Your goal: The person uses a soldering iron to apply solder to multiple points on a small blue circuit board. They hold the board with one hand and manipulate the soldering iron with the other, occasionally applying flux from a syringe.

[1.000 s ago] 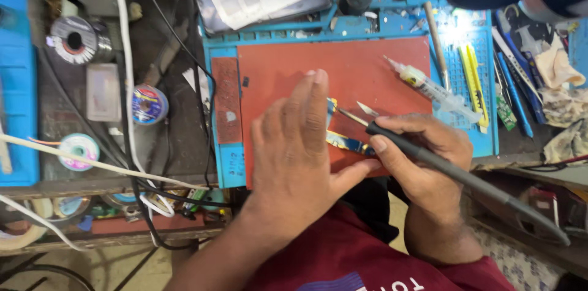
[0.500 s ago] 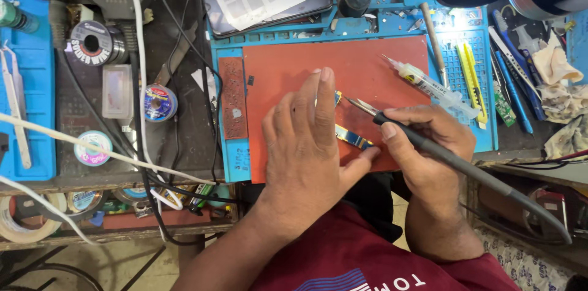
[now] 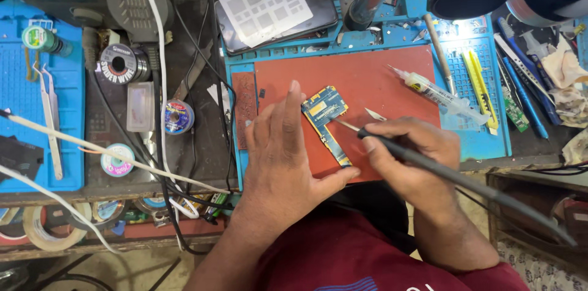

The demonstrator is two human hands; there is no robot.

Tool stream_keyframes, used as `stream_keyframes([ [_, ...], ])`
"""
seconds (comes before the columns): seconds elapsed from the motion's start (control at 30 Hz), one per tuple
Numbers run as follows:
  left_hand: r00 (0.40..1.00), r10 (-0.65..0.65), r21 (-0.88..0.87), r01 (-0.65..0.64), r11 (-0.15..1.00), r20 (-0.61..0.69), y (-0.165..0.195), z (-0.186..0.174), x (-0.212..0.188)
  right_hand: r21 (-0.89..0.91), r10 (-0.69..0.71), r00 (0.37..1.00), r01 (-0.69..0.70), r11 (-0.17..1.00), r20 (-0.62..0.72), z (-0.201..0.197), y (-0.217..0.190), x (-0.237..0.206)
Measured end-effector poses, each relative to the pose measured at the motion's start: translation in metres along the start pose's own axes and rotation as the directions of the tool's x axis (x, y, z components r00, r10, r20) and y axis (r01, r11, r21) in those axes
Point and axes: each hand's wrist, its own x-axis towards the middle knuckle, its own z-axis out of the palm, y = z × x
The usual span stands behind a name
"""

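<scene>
The blue circuit board (image 3: 324, 121) lies on the red mat (image 3: 380, 77) near the counter's front edge. The left hand (image 3: 288, 156), fingers flat and spread, pins its edge. The right hand (image 3: 416, 156), fingers wrapped round a soldering iron (image 3: 429, 165), brings the tip to the board: seemingly soldering, needing steady, precise contact.

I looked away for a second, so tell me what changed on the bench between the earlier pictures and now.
The left hand slid back off the blue circuit board, which was mostly covered and now shows almost whole on the red mat; only its fingertips stay beside the board. The right hand still grips the soldering iron, its tip at the board. The syringe has not moved.
</scene>
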Motion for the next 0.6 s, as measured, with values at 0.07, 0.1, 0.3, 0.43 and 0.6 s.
stream_keyframes([
  [0.07, 1.000, 0.025, 0.005, -0.025, 1.000, -0.014, -0.0022, 0.0006, -0.0011, -0.022, -0.062, 0.998, 0.063, 0.998, 0.018, 0.0011, -0.0016, 0.0018],
  [0.1, 1.000, 0.026, 0.008, -0.026, 1.000, -0.016, -0.0031, 0.0009, -0.0015, -0.033, -0.092, 0.995, 0.092, 0.995, 0.027, 0.0017, -0.0025, 0.0024],
  [0.3, 0.999, 0.037, 0.035, -0.036, 0.999, -0.040, -0.0040, 0.0040, -0.0039, -0.062, -0.141, 0.988, 0.144, 0.988, 0.057, 0.0075, -0.0074, 0.0034],
  [0.43, 0.999, 0.045, 0.021, -0.044, 0.999, -0.030, -0.0047, 0.0032, -0.0041, -0.065, -0.038, 0.999, 0.036, 0.997, -0.031, 0.0089, -0.0075, 0.0044],
  [0.6, 0.999, 0.029, 0.013, -0.029, 1.000, -0.033, -0.0006, 0.0001, -0.0010, -0.115, -0.108, 0.994, 0.109, 0.987, 0.022, 0.0066, -0.0024, 0.0026],
])
